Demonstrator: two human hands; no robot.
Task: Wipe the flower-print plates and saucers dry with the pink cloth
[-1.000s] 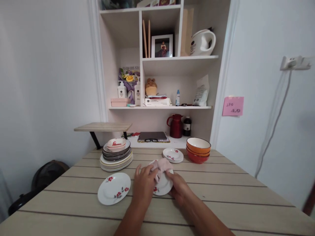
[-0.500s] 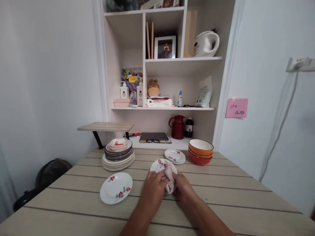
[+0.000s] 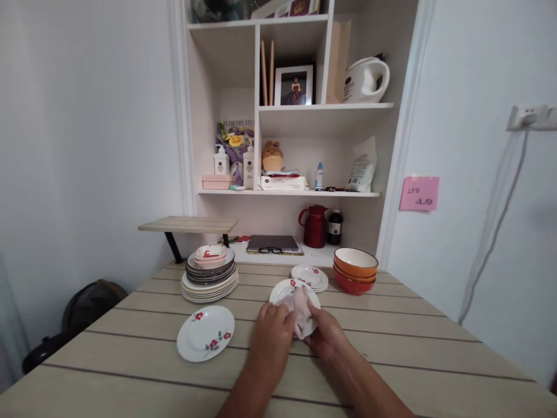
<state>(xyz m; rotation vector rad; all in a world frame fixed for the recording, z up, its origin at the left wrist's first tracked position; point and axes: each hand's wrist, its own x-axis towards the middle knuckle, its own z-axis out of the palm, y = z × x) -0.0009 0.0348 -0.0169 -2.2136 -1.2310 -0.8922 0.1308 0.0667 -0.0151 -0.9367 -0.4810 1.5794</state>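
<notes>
Between my hands a white plate (image 3: pixel 282 290) with red flowers is held tilted above the table. A pale pink cloth (image 3: pixel 300 316) lies bunched across its face. My left hand (image 3: pixel 273 331) is closed at the plate's left side with its fingers on the cloth; what its fingertips grip beneath is partly hidden. Around the lower right rim wraps my right hand (image 3: pixel 325 331), thumb on top and fingers underneath. Another flowered plate (image 3: pixel 206 334) lies flat on the table to the left of my hands. Just beyond the held plate sits a small stack of matching plates (image 3: pixel 319 278).
At the back left stand stacked plates (image 3: pixel 209 290) topped by small pink-and-white dishes (image 3: pixel 210 255). Nested orange and red bowls (image 3: pixel 354 273) stand at the back right. Behind them are a red jug (image 3: pixel 315 227), a dark bottle (image 3: pixel 335 227) and a laptop (image 3: pixel 272 243) with glasses on it.
The held plate and my hands have shifted slightly right. The cloth looks more spread over the plate's face, and my left hand sits lower on its left side.
</notes>
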